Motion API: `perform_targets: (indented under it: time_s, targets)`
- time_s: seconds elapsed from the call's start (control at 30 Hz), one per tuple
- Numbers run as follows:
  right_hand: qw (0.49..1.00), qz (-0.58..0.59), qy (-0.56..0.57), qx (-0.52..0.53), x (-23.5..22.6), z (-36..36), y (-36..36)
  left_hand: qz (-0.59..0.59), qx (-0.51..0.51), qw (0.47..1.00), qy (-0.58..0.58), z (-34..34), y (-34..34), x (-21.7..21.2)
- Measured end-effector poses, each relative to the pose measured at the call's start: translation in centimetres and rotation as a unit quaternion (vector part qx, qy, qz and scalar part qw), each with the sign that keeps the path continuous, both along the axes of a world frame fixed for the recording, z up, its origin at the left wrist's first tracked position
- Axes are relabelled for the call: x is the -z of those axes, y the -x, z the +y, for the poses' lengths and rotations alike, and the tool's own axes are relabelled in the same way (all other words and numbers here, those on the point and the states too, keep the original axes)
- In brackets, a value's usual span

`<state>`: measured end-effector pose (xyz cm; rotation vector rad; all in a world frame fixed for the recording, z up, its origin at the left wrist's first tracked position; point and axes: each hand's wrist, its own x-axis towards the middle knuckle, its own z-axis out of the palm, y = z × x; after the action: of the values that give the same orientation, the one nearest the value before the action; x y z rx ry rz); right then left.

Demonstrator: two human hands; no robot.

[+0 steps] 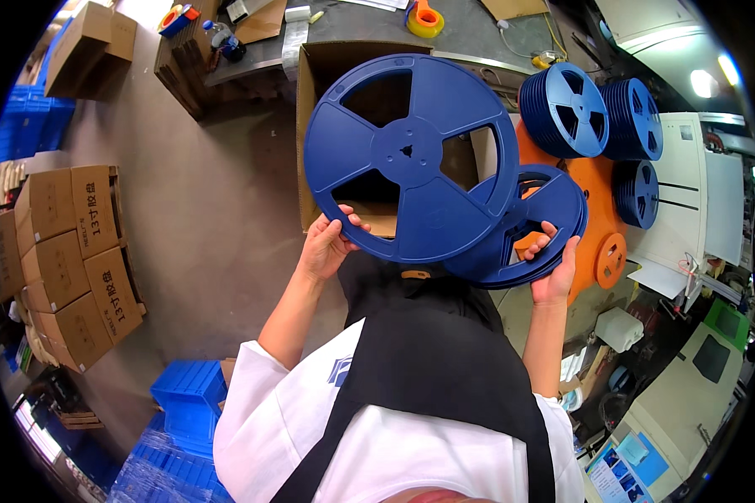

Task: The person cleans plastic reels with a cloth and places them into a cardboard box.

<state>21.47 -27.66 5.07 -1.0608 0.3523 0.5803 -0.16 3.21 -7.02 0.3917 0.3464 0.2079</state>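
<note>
My left hand (331,243) grips the lower left rim of a large blue plastic reel (453,201), its fingers passing through a cutout. This reel is tilted up over an open cardboard box (356,50), partly hiding it. Lower and to the right, my right hand (554,262) is closed on the rim of a small stack of blue reels (554,201), fingers through an opening. The large reel overlaps the left part of that stack.
Stacks of blue reels (564,109) stand on an orange surface (591,180) at the right. Behind the box, a grey workbench (344,29) carries a tape dispenser (425,20). Cartons (75,251) and blue crates (189,398) lie to the left.
</note>
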Motion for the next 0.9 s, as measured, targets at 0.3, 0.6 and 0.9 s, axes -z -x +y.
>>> perform_targets:
  time_s: [0.3,0.6,0.9]
  targets:
    - [0.999,-0.007,-0.021,-0.027,0.9,0.4,-0.2,0.011,-0.010,1.000,0.013,0.2,0.5,0.2]
    - [0.998,-0.025,-0.009,-0.054,-0.1,4.8,1.2,0.013,0.103,0.994,0.034,-0.1,0.7,-0.1]
    - [0.989,-0.068,-0.083,-0.098,-0.7,4.1,1.5,0.203,0.181,0.957,-0.106,-1.5,-1.0,-1.4]
